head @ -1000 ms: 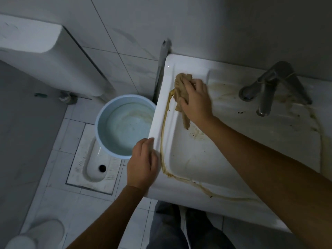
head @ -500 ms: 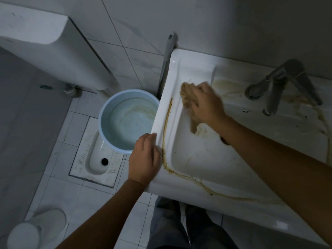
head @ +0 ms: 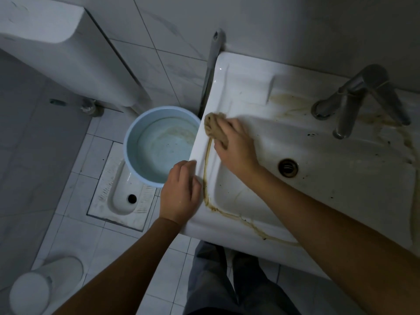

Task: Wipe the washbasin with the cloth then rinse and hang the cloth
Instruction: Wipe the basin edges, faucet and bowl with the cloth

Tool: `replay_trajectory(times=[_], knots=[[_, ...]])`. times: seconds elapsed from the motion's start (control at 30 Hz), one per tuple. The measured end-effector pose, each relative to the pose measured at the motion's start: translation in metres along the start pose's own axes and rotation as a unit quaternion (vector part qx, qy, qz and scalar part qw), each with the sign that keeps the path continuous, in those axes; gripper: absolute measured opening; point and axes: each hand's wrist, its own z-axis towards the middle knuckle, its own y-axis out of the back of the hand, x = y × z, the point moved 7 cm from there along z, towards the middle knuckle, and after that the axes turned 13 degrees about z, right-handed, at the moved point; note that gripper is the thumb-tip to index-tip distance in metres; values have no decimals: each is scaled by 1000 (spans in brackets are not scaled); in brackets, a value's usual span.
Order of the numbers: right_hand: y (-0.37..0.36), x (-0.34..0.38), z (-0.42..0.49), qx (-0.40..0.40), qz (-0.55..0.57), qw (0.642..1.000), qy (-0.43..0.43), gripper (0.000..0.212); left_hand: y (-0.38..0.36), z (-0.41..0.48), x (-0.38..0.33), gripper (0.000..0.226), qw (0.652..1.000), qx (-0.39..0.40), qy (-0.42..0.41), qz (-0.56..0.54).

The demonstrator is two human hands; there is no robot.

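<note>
Head view looked down on the washbasin (head: 329, 178), the landmark for all that follows. Nearest the person, at its front left corner, the left hand (head: 180, 192) rested curled over the rim, fingers bent against the edge, bracing and holding nothing. Further in along the left rim, the right hand (head: 235, 146) was pressed flat over the bunched tan cloth (head: 212, 126), fingers closed on it where the rim meets the bowl. A brown grime line (head: 208, 176) ran from under the cloth down the left edge and around the front lip. Beyond, the drain (head: 288, 167) sat mid-bowl and the tap (head: 359, 98) stood at the back, with stains around its base. Left of the washbasin, on the floor, stood a blue bucket (head: 159, 144).

To wipe well, the cloth likely should follow the grime line with firm, even pressure, lifting the dirt instead of smearing it into the bowl, while the left hand steadies.

Compared with a second before, the cloth had travelled from the back left corner toward the front along the rim, the upper part of the line looked cleared, and the drain had come into sight
</note>
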Motion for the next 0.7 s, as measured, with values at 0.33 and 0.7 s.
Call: replay_trajectory(times=[0.33, 0.7], knots=[[19, -5, -35, 32, 99, 993, -59, 47, 0, 0, 1, 35, 1000, 3, 7, -7], [19, 0, 49, -14, 105, 990, -91, 71, -1, -1, 0, 33, 1000, -3, -5, -6]])
